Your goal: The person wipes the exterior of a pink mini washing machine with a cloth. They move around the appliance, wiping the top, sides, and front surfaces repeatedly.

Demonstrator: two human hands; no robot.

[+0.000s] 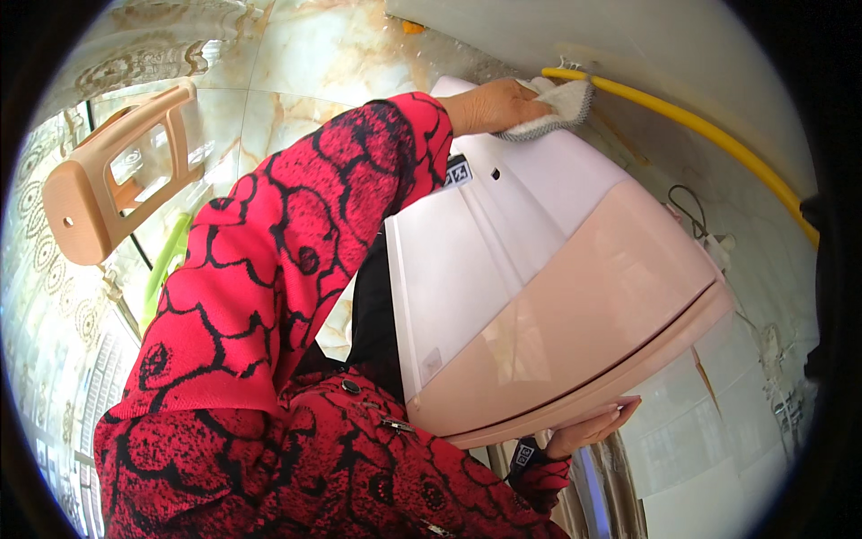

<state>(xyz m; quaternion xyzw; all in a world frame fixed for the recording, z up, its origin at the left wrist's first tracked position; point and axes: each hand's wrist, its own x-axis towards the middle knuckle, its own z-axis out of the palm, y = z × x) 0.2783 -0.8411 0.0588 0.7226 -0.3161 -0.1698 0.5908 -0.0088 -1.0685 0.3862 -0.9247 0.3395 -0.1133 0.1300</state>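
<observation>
A large pink-and-white plastic case (572, 290) stands tilted in front of my torso, with a dark seam near its pink lower edge. My left hand (502, 104) reaches across to its far white end and grips a folded white-and-grey cloth (555, 108), which rests against the surface there. Below the near pink edge, my right hand (592, 426) supports the case; part of its palm is hidden. Both sleeves are red and black, and a band with a printed marker shows near each wrist.
A peach plastic stool (121, 175) is at the left, with a light green object (165, 263) beside it. A yellow hose (687, 118) runs along the pale wall at upper right. A thin dark cord (693, 205) hangs beyond the case. The floor (303, 60) is marble-patterned tile.
</observation>
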